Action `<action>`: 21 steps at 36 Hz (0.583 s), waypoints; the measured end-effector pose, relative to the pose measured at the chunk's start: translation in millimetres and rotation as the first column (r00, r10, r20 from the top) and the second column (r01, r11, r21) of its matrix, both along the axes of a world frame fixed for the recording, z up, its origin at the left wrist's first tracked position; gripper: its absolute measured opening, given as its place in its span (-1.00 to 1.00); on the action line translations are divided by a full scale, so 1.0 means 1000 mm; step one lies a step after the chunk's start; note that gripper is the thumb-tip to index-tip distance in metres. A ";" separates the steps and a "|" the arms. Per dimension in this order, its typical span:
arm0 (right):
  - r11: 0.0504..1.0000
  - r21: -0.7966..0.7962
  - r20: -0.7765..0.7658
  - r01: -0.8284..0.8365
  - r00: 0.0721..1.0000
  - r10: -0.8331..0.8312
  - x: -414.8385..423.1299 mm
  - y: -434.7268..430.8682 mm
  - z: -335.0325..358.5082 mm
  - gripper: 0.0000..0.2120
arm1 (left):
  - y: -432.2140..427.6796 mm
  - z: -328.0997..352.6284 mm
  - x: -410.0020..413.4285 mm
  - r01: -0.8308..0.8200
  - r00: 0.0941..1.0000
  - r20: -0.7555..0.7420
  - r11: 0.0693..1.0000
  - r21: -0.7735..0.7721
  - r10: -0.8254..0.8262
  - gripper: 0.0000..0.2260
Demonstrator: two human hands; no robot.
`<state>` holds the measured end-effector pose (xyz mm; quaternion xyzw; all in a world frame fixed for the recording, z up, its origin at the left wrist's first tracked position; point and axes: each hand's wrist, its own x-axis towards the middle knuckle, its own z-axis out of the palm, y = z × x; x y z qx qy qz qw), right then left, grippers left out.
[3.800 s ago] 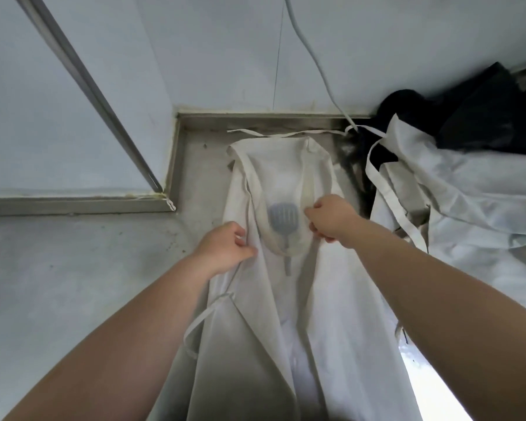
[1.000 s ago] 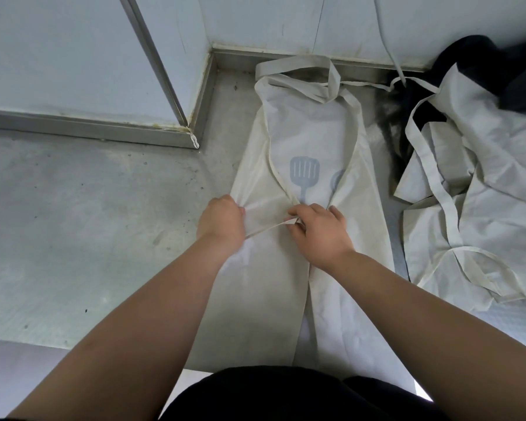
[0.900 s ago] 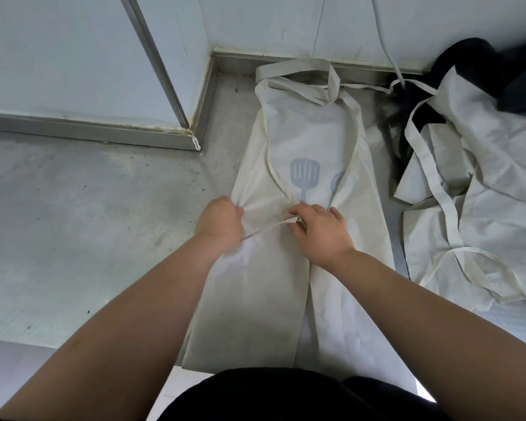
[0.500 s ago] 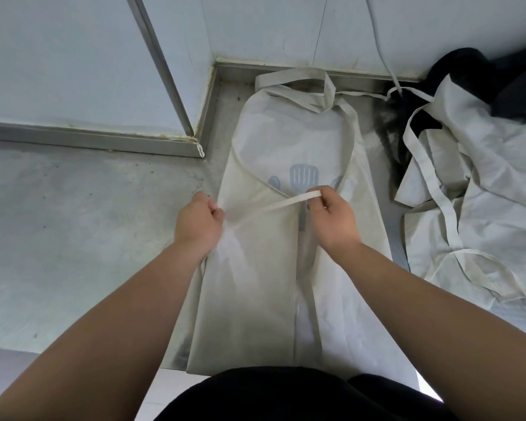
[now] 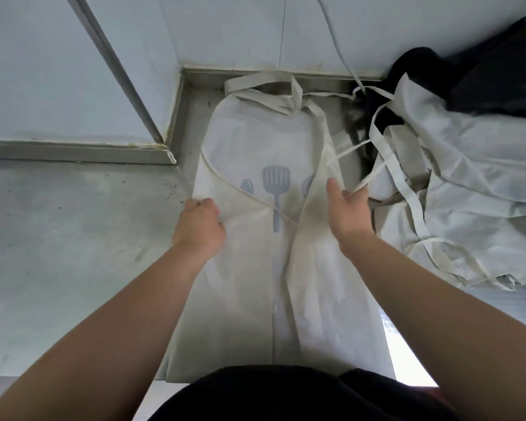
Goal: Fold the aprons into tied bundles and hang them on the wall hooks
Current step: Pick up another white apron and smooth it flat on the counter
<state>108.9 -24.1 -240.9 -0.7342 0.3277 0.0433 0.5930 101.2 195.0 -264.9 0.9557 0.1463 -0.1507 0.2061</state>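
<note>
A cream apron [image 5: 249,141] with a grey spatula print lies lengthwise on the metal counter [image 5: 73,238], its two long sides folded in towards the middle. My left hand [image 5: 199,226] is closed on the left folded flap at waist height. My right hand [image 5: 348,208] is at the right flap, palm turned inward, pinching a thin waist tie [image 5: 351,151] that runs up and to the right. The neck strap [image 5: 264,83] lies bunched at the far end by the wall.
A heap of more cream aprons [image 5: 456,183] with loose straps fills the counter to the right, with dark cloth [image 5: 498,77] behind it. Walls close the far side and the left corner. A cable [image 5: 334,41] hangs down the back wall.
My hands have moved apart. The right hand has drawn the tie from the apron's middle out to the right, and the utensil print shows more fully between the flaps.
</note>
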 end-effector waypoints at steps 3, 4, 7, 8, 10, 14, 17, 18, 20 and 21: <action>0.988 -0.123 0.005 0.094 0.996 -0.094 -0.004 -0.003 -0.010 -0.32 | -0.023 0.001 -0.006 0.089 0.990 0.120 0.985 -0.149 -0.071 -0.78; 0.975 -0.140 -0.007 0.173 0.984 -0.175 -0.001 -0.005 -0.010 -0.38 | -0.031 0.001 -0.008 0.121 0.987 0.133 0.970 -0.211 -0.095 -0.81; 0.955 -0.189 -0.051 0.227 0.969 -0.241 0.001 -0.015 -0.016 -0.49 | -0.056 0.000 -0.017 0.196 0.980 0.039 0.912 -0.361 -0.195 -0.86; 0.967 -0.194 -0.065 0.166 0.981 -0.182 -0.001 -0.017 -0.017 -0.50 | -0.063 -0.002 -0.019 0.209 0.974 -0.004 0.899 -0.385 -0.228 -0.87; 0.976 -0.210 -0.115 -0.049 0.993 0.025 -0.010 -0.023 -0.018 -0.55 | -0.077 -0.004 -0.022 0.177 0.969 -0.069 0.862 -0.476 -0.237 -0.88; 0.881 -0.233 -0.153 -0.412 0.910 0.385 -0.022 -0.034 -0.013 -0.60 | -0.097 0.006 -0.023 -0.090 0.950 -0.258 0.632 -0.770 -0.178 -0.93; 0.821 -0.213 -0.151 -0.529 0.848 0.507 -0.023 -0.037 -0.009 -0.61 | -0.105 0.011 -0.019 -0.291 0.904 -0.409 0.523 -0.801 -0.124 -0.79; 0.814 -0.186 -0.153 -0.550 0.835 0.529 -0.023 -0.036 -0.007 -0.65 | -0.106 0.011 -0.018 -0.335 0.886 -0.445 0.491 -0.804 -0.126 -0.77; 0.813 -0.143 -0.159 -0.565 0.824 0.544 -0.021 -0.038 -0.003 -0.73 | -0.108 0.011 -0.017 -0.400 0.860 -0.487 0.392 -0.828 -0.151 -0.86; 0.818 -0.135 -0.161 -0.559 0.827 0.539 -0.021 -0.039 -0.002 -0.74 | -0.110 0.013 -0.018 -0.413 0.856 -0.489 0.347 -0.842 -0.168 -0.86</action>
